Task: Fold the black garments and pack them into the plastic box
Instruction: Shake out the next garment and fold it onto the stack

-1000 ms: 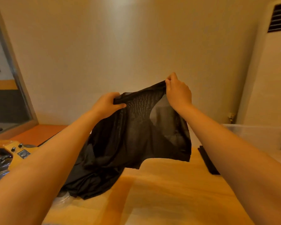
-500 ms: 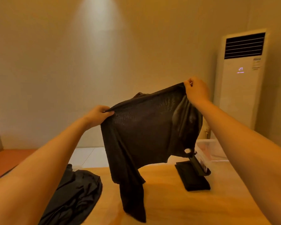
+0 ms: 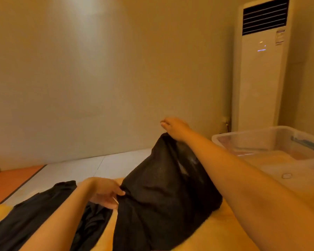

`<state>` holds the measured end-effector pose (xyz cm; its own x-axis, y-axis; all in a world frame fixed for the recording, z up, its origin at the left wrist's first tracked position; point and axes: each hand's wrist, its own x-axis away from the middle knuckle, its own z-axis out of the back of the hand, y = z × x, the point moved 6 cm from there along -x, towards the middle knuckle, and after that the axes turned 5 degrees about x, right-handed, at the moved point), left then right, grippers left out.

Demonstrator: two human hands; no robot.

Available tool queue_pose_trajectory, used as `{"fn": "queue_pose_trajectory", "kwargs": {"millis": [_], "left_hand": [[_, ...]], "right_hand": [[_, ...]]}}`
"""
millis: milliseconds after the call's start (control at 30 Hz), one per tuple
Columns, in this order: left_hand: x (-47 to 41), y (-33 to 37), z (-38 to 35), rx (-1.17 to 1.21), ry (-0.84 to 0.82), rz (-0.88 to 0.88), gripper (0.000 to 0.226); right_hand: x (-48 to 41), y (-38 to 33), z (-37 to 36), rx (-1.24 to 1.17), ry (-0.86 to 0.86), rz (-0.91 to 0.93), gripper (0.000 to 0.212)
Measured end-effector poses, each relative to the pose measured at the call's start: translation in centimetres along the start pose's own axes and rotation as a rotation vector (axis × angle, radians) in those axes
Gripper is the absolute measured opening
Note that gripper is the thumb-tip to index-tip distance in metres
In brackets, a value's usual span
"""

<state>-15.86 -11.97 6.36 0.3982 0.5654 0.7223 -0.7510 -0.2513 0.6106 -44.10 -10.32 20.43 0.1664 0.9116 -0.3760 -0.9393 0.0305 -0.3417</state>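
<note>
- The wall (image 3: 98, 78) is plain and pale and fills the view behind everything.
- The tabletop (image 3: 225, 232) is light wood and runs across the lower part of the view; pale floor (image 3: 80, 167) shows past its far edge.
- The air conditioner (image 3: 261, 78) is a tall white unit standing upright against the wall at the right, with a dark grille at the top and a small lit display below it.
- The garment (image 3: 161, 187) is black and thin. It is lifted into a peak at its far end, and its lower part lies on the tabletop, between the heap and the box.
- The box (image 3: 261, 140) is clear plastic with no lid on it. It stands on the tabletop at the right, just beyond the right forearm and apart from the garment.
- The heap (image 3: 34, 214) is more black cloth, lying crumpled on the tabletop at the left, partly under the left forearm.
- The left hand (image 3: 103, 192) grasps the garment's near left edge, with the thumb on top of the cloth, low over the tabletop.
- The right hand (image 3: 174, 128) is raised higher and farther out and holds the garment's peak from above. It is blurred, so how its fingers sit on the cloth is unclear.
</note>
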Motion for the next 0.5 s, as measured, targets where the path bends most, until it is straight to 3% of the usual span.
{"fn": "queue_pose_trajectory", "kwargs": {"millis": [100, 167, 300, 400, 500], "left_hand": [[-2.8, -3.5, 0.7, -0.196, 0.059, 0.232, 0.064], [-3.7, -2.3, 1.1, -0.403, 0.2, 0.209, 0.068], [-6.1, 4.2, -1.5, -0.603, 0.395, -0.149, 0.064], [-8.8, 8.5, -5.5, -0.615, 0.416, -0.44, 0.05], [-11.6, 11.1, -8.8, -0.58, 0.405, -0.575, 0.042]], "right_hand": [[2.0, 2.2, -6.6, -0.048, -0.242, -0.018, 0.043], [3.5, 5.0, -7.8, -0.104, -0.3, -0.08, 0.042], [7.8, 10.4, -7.6, -0.133, -0.435, -0.203, 0.031], [11.4, 12.9, -8.2, -0.105, -0.56, -0.228, 0.021], [13.4, 13.5, -9.8, 0.009, -0.612, -0.218, 0.02]]}}
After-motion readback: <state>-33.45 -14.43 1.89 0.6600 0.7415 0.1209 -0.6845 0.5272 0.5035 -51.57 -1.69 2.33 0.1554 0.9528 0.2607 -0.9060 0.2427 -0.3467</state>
